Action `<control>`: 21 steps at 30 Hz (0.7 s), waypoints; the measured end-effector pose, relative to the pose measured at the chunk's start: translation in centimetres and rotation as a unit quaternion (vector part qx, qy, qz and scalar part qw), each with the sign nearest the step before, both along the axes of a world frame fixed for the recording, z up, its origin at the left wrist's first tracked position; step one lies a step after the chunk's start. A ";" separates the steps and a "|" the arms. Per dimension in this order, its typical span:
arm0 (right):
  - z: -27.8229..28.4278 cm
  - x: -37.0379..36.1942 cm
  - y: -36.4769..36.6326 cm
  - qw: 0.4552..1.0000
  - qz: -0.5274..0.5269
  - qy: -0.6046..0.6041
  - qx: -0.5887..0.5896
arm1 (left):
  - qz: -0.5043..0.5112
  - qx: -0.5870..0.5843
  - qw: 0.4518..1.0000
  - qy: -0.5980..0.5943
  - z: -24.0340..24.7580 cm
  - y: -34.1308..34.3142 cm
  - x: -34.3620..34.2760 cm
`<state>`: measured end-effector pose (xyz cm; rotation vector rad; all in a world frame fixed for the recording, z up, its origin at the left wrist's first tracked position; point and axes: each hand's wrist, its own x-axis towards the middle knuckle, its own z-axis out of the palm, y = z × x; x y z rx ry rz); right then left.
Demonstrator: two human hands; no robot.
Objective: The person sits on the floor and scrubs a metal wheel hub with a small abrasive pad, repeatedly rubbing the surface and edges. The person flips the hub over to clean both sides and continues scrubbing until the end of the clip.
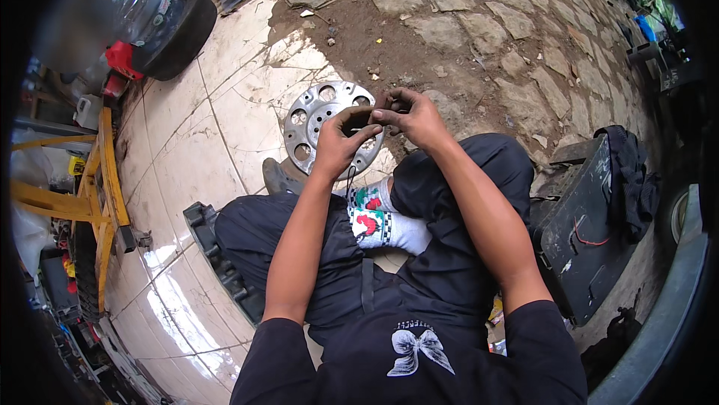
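Observation:
Both of my hands meet in front of me over the right side of a round silver metal disc, which looks like a flywheel with large round holes near its rim. The fingers of my left hand are curled, with the thumb stretched toward the right hand. My right hand is pinched close against it. Between the fingertips is a small, flat, dark reddish-brown piece, mostly hidden by the fingers; its kind does not show. Dirt darkens both hands' fingers.
A dark ribbed part lies by my left knee. On the left stand a yellow metal frame and a black basin with a clear bottle. To my right, a black metal box bears a dark cloth. Stone paving meets the tiles ahead.

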<state>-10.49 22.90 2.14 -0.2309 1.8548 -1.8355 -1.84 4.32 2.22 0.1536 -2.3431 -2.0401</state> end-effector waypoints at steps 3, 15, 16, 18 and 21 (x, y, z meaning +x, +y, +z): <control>-1.1 -0.3 0.2 0.999 0.017 0.031 0.024 | 0.021 -0.005 1.000 0.004 -1.2 0.5 -0.3; 1.0 -0.3 0.7 0.999 0.015 0.021 0.024 | 0.013 -0.027 1.000 -0.003 -1.3 -0.2 -0.2; 0.7 -0.3 0.7 0.999 0.014 0.025 0.024 | 0.016 -0.010 1.000 -0.008 -1.5 -0.2 -0.2; 0.5 -0.3 0.6 0.999 0.015 0.022 0.028 | 0.019 0.023 0.999 -0.018 -1.9 -0.5 -0.2; 0.4 -0.5 0.6 0.999 0.020 0.005 0.035 | 0.045 0.040 0.998 -0.003 -2.4 -0.9 -0.2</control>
